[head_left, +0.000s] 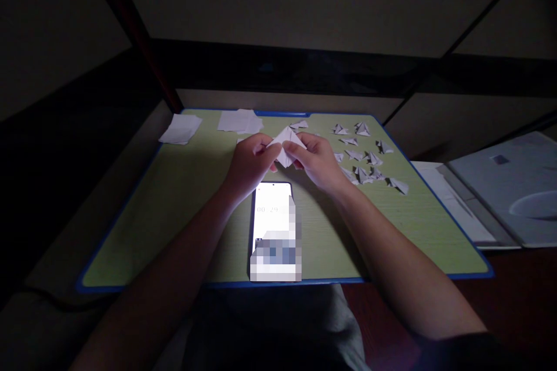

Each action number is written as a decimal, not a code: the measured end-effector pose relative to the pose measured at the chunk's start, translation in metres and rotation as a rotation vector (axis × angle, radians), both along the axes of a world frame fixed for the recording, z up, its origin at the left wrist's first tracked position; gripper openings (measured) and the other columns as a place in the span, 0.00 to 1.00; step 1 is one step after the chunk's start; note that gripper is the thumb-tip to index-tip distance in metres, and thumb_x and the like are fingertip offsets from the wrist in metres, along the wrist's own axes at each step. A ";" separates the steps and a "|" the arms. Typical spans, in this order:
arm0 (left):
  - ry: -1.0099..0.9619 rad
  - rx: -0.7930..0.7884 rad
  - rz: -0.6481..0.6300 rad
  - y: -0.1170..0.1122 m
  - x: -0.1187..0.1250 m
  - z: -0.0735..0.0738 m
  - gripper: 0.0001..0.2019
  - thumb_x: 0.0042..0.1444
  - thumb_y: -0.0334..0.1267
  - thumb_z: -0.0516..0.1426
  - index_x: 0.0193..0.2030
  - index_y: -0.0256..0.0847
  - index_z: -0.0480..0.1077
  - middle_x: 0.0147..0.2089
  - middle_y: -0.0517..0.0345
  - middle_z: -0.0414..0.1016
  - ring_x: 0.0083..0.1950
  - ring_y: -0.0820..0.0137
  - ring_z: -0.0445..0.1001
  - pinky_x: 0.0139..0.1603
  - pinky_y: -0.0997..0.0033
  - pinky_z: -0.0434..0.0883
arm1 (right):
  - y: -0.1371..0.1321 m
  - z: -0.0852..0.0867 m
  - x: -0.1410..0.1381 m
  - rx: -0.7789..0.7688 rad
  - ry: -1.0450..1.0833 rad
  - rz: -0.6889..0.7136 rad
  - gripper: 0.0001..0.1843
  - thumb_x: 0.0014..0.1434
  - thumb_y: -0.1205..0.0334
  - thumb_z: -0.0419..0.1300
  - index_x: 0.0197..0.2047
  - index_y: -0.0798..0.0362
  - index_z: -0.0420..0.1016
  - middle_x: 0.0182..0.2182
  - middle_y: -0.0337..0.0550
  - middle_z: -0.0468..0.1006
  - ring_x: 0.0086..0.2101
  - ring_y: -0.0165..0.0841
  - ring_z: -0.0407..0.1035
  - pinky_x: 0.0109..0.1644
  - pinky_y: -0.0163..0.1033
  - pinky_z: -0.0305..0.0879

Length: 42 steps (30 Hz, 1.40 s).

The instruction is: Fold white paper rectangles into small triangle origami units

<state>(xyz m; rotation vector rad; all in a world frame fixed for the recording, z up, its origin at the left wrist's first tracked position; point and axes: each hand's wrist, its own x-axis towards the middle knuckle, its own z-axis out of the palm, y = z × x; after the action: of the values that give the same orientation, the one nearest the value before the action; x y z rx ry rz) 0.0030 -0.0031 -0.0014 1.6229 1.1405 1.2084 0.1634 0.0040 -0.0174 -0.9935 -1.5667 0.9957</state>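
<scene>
Between my two hands a small piece of folded white paper point(287, 153) is held up over the middle of the table, its upper corner pointing away from me. My left hand point(251, 161) pinches its left side, thumb on top. On the right side my right hand point(319, 161) grips it the same way, the two thumbs almost meeting. Fingers under the paper are mostly hidden. Just below the hands lies a lit phone point(272, 208) showing digits, with part of its screen blurred out.
Several folded paper pieces point(361, 174) are scattered on the right of the green table point(174, 232) with a blue rim. Flat white sheets point(240, 120) and another paper pile point(181, 128) lie at the back left. A large pale box point(509, 185) stands beyond the right edge.
</scene>
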 end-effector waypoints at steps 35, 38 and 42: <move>-0.034 0.055 -0.009 0.000 -0.002 0.000 0.08 0.55 0.36 0.57 0.26 0.39 0.67 0.19 0.62 0.69 0.19 0.77 0.67 0.20 0.76 0.64 | -0.001 0.002 -0.002 -0.074 0.151 0.071 0.20 0.55 0.45 0.67 0.29 0.53 0.71 0.20 0.35 0.70 0.21 0.24 0.62 0.24 0.33 0.55; -0.040 0.048 -0.023 0.001 -0.002 -0.001 0.07 0.55 0.35 0.57 0.27 0.39 0.68 0.20 0.62 0.70 0.19 0.77 0.68 0.20 0.76 0.64 | -0.001 0.003 -0.003 -0.060 0.187 0.056 0.22 0.54 0.43 0.67 0.27 0.53 0.70 0.17 0.33 0.68 0.19 0.25 0.60 0.23 0.34 0.54; -0.041 0.044 -0.025 -0.001 0.001 -0.001 0.06 0.56 0.36 0.57 0.28 0.39 0.68 0.22 0.61 0.71 0.20 0.76 0.69 0.19 0.77 0.65 | -0.001 0.004 -0.004 -0.052 0.189 0.023 0.21 0.52 0.44 0.69 0.24 0.52 0.69 0.16 0.33 0.67 0.18 0.25 0.59 0.22 0.34 0.52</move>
<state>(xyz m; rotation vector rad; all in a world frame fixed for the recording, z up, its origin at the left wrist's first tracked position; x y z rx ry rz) 0.0036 -0.0037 -0.0027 1.6329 1.0717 1.2537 0.1597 0.0034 -0.0132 -0.8914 -1.4051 1.1178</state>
